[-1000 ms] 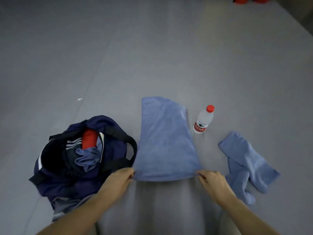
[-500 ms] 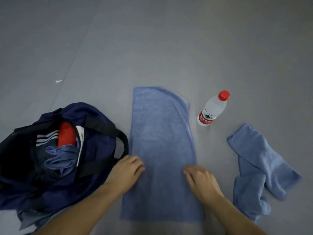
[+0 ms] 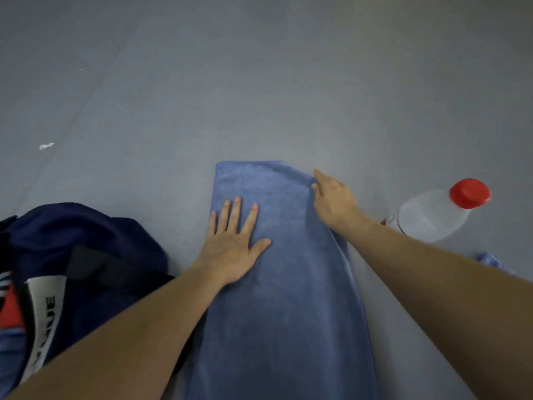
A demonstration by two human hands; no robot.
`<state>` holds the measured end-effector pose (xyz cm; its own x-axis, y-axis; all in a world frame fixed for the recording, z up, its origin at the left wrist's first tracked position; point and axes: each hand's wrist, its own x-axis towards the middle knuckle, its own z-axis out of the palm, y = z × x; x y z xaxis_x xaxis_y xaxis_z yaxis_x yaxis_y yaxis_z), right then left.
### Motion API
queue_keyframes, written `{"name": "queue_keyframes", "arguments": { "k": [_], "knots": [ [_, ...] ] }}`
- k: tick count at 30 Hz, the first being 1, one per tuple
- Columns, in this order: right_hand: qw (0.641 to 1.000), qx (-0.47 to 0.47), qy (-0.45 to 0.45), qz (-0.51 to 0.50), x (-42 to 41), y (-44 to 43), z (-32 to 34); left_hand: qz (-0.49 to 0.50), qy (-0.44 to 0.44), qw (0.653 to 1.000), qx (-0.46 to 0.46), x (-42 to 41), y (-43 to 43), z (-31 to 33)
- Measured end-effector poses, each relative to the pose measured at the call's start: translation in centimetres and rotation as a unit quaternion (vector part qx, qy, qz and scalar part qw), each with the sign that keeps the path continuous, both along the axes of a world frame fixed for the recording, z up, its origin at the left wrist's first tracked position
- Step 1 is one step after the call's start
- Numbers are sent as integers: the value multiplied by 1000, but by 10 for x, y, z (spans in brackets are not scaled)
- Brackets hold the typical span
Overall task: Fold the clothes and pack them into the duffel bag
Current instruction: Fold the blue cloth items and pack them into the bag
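A: Where is the cloth to be found at this moment?

B: The long blue terry cloth (image 3: 288,298), folded into a narrow strip, is laid flat on the grey floor (image 3: 259,82) and runs away from the person. It is not packed yet. It lies just beside the dark navy fabric duffel bag (image 3: 95,226), on the right of it.

A: And how are the hands placed?

B: The left hand (image 3: 233,243) is laid flat on the left part of the cloth, towards its far end. Its fingers are kept straight and a little spread, the palm is pressed down, and nothing is grasped. The right hand (image 3: 331,197) is stretched to the far right corner of the cloth. It is seen from the back, so whether the edge is pinched or only touched cannot be told.

A: What is seen in the bag?

B: The bag is open, at the left edge of the view. A black strap (image 3: 95,267) is laid across it. A white label with dark letters (image 3: 43,313) and something red (image 3: 10,310) are seen inside.

A: Is anything else noticed?

B: A clear plastic bottle with a red cap (image 3: 432,215) is seen on the floor, right of the cloth and apart from it. Whether it stands or lies cannot be told. A small part of another blue cloth (image 3: 487,259) is seen behind the right forearm. A small white scrap (image 3: 46,146) lies on the floor, far to the left.
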<state>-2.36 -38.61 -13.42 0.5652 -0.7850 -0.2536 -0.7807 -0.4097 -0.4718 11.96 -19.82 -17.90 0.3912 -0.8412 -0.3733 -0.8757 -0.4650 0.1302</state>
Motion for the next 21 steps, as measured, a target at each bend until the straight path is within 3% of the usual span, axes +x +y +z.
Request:
{"name": "queue_keyframes", "arguments": {
  "k": [4,9,21],
  "knots": [
    [997,0,30,-65,15,-29,-9,-8,-15,999,-39,-2,5,-10],
    [989,28,145,-22,29,-38,0,-6,-22,999,-45,0,6,-14],
    [996,66,52,-29,41,-39,15,-7,-5,1000,-30,-1,6,-8]
  ]
}}
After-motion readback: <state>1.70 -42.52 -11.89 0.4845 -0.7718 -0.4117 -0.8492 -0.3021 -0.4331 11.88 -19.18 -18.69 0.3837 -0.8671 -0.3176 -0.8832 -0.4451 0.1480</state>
